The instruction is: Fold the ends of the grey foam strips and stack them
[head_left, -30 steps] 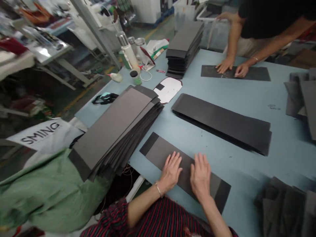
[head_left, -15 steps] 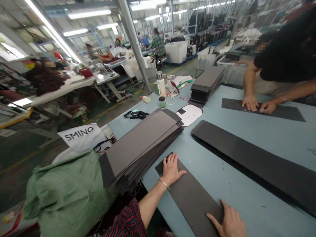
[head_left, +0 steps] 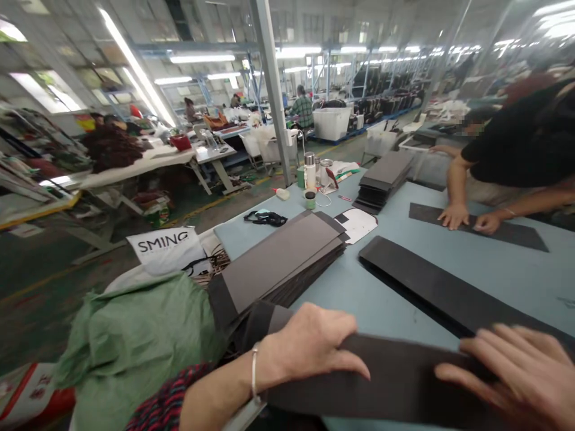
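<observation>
A long dark grey sheet [head_left: 395,383] is lifted off the blue-grey table [head_left: 309,299] at its near edge, bowing slightly. My left hand [head_left: 305,341], with a bangle at the wrist, grips its upper edge towards the left, thumb on the near face. At the right, my right hand [head_left: 516,371] holds the same sheet, its thumb also in front and its fingers over the top; it is somewhat blurred. Just beyond my left hand lies a fanned pile of grey sheets [head_left: 283,251]. A long black stack [head_left: 422,281] rests across the table beyond my right hand.
Across the table a co-worker's hands [head_left: 467,218] press on a dark strip [head_left: 521,233]. Farther back are another sheet pile [head_left: 386,170], a white card [head_left: 362,224], bottles [head_left: 309,170] and black straps [head_left: 265,217]. A green sack [head_left: 144,329] and white bag [head_left: 166,248] stand left.
The sheet, flat on the table before, is now raised in both hands and tilted towards me. Both hands have closed on its edge. My view has also shifted.
</observation>
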A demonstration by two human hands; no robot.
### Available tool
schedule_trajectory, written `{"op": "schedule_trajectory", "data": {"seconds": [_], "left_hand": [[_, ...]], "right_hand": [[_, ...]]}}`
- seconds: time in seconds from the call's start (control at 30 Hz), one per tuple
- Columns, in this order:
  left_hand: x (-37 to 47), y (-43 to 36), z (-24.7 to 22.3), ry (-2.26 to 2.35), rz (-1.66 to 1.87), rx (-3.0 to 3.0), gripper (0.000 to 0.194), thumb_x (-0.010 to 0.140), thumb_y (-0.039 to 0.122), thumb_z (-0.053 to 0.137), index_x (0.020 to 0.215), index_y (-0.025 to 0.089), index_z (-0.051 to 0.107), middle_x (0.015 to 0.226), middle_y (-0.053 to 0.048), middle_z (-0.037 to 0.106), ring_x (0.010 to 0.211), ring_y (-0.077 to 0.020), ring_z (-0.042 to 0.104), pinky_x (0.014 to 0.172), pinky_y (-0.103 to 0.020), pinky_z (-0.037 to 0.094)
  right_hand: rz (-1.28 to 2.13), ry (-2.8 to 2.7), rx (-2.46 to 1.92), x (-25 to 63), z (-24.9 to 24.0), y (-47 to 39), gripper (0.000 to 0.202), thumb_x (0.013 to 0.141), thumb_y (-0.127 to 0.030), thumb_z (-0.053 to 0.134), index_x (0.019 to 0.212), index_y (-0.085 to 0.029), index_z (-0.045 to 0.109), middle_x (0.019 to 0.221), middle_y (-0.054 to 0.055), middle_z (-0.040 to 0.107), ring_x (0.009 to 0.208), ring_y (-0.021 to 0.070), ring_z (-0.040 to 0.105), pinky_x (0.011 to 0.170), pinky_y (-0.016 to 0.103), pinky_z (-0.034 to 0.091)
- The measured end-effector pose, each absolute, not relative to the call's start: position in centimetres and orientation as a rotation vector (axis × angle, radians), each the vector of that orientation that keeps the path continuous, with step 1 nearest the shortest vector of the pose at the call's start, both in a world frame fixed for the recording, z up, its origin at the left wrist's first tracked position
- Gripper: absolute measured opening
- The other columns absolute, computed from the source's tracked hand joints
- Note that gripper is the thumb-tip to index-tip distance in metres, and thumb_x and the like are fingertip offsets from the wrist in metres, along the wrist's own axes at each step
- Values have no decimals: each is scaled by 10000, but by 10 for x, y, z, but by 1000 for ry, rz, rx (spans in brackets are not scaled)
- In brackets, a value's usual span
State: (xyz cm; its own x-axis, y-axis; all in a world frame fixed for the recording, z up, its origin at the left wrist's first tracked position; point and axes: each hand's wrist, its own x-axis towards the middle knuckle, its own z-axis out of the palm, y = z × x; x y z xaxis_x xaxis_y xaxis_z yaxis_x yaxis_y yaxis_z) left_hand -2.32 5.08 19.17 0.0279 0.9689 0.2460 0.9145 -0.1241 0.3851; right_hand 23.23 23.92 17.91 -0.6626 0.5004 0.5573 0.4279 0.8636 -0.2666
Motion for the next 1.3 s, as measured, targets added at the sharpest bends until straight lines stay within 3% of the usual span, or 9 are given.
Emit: {"op": "schedule_trajectory", "data": {"seconds": [0.13,0.23,0.4,0.57,0.7,0.8,0.97,1.13,1.3], "left_hand": [[-94,14,249,2340,951,1690,433,730,662,613,767,231,607,691,43,644,627,-132,592,560,-240,405],[-163,-2,238,2548,977,1323,420,745,648,606,877,250,629,700,52,663,620,-154,609,566,-249,428],[-235,-9,154,2842,717,1220,487,806,594,556,1071,189,608,981,-85,700,908,-265,653,741,-346,488],[-222,10,95,3148,670,1435,526,933,473,386,1345,152,453,1406,-166,497,1338,-306,405,1036,-484,359],[-208,29,84,3031,476,1708,644,932,496,359,1444,106,340,1506,-174,375,1422,-312,272,1123,-518,240],[-206,31,83,2965,403,1753,700,919,526,338,1471,97,296,1525,-179,335,1427,-319,263,1127,-530,236],[-209,25,81,2812,532,1784,629,926,458,196,1440,146,377,1514,-159,366,1447,-321,206,1119,-608,207],[-212,24,82,2780,521,1765,617,911,497,240,1412,185,419,1480,-149,426,1430,-317,258,1116,-591,233],[-211,40,100,2940,379,1600,587,935,479,318,1379,111,425,1445,-173,460,1366,-323,360,1090,-560,286]], "right_hand": [[-174,-2229,-405,153,267,243,403,850,-554,591,1090,-233,639,1053,102,650,1044,292,552,949,466,346],[-131,-2029,-378,91,278,243,345,903,-393,565,1190,-202,582,1223,115,582,1196,304,479,1018,484,311],[155,-2085,-499,0,202,261,245,892,-271,533,1074,-135,625,1119,143,628,1113,288,537,961,466,414],[242,-2397,-448,-69,139,233,341,919,-214,465,1231,-118,566,1333,185,532,1333,298,383,1047,500,359],[213,-2667,-20,-110,122,209,542,961,-439,442,1414,-145,397,1512,136,350,1440,254,200,1143,465,252],[228,-2763,-107,-121,114,224,766,926,-634,380,1446,-74,325,1530,173,293,1442,264,194,1162,454,225],[181,-2733,-316,-109,105,260,800,924,-668,326,1451,-67,310,1542,161,272,1448,250,172,1175,425,206],[239,-2561,-500,-88,96,271,789,913,-613,445,1426,-23,338,1518,210,297,1431,287,202,1164,449,230],[390,-2485,-459,-81,97,288,426,931,-326,523,1280,-82,525,1337,177,501,1262,279,404,1063,440,357]]}}
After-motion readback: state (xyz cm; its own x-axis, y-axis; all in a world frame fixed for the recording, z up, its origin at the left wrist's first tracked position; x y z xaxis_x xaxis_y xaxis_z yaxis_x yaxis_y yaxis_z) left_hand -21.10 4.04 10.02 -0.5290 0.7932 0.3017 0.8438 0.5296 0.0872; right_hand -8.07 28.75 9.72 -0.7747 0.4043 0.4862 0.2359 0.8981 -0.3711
